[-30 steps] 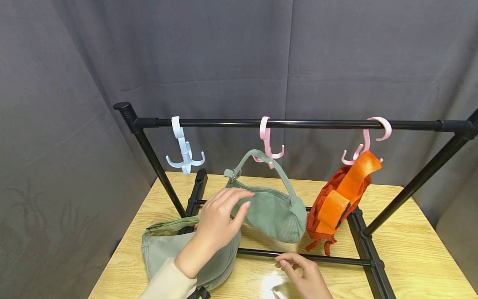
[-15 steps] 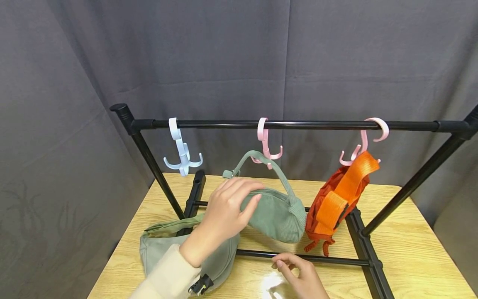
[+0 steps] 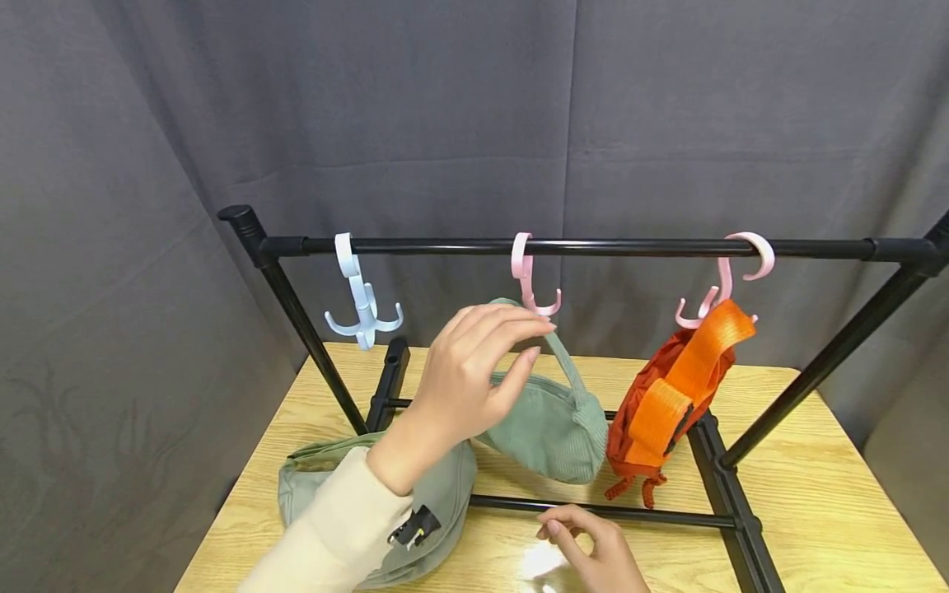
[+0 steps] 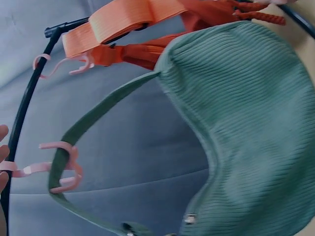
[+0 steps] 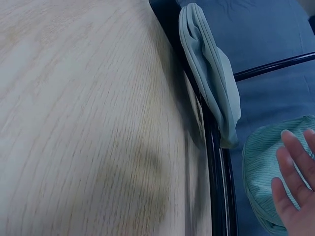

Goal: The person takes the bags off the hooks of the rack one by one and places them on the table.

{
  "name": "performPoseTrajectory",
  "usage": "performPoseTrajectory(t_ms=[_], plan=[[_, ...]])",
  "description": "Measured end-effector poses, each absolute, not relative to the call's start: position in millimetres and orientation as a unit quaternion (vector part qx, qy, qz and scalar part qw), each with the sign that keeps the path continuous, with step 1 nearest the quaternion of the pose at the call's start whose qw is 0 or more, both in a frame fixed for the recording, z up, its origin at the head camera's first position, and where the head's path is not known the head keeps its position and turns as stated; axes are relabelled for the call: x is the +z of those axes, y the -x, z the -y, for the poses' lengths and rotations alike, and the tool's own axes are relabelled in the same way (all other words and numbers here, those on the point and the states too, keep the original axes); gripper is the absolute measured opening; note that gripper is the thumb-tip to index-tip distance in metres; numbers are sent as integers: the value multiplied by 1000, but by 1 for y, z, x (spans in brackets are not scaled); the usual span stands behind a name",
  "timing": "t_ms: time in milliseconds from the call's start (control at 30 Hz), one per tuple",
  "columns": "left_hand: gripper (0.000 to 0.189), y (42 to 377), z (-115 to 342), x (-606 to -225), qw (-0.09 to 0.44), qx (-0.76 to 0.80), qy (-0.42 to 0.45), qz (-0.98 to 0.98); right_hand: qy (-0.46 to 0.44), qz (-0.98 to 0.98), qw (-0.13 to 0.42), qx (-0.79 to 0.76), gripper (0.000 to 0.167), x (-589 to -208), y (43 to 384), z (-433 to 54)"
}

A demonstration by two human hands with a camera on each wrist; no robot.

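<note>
A green corduroy handbag (image 3: 552, 432) hangs by its strap (image 4: 101, 108) from a pink hook (image 3: 539, 301) in the middle of the rack. In the head view my left hand (image 3: 470, 366) is raised in front of the handbag, its bent fingers overlapping the strap and the hook's lower end. The left wrist view shows the strap looped over the hook's prongs, with only a few fingertips (image 4: 3, 152) at the left edge. Lower down, my right hand (image 3: 593, 543) is held in front of the bottom bar with fingers loosely bent and nothing in them.
A black rack (image 3: 630, 247) stands on the wooden table (image 3: 838, 486). From its top bar hang a blue hook (image 3: 363, 305) at left and another pink hook (image 3: 722, 272) at right, which carries an orange bag (image 3: 667, 403). A grey-green bag (image 3: 445, 539) lies at left under my sleeve.
My left hand has moved up and to the right across the green handbag, from its body to its strap. The right hand stays nearly where it was.
</note>
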State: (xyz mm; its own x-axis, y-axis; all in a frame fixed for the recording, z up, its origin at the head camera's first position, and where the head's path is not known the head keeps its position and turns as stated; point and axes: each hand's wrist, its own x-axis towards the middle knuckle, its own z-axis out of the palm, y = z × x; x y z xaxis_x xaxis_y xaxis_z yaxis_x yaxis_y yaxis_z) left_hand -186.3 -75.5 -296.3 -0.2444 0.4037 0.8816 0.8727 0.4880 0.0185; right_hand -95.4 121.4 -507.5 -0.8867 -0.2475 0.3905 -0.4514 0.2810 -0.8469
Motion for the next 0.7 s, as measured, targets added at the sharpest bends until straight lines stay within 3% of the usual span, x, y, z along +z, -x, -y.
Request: performPoseTrajectory(t_ms=[333,700], plan=[[21,193,69,-268,461,-253,445,725,-241,780,122,565,22,-509,94,-119],[25,206,65,-250,456,-217,420,754,-244,779,116,566,21,-508,91,-117]])
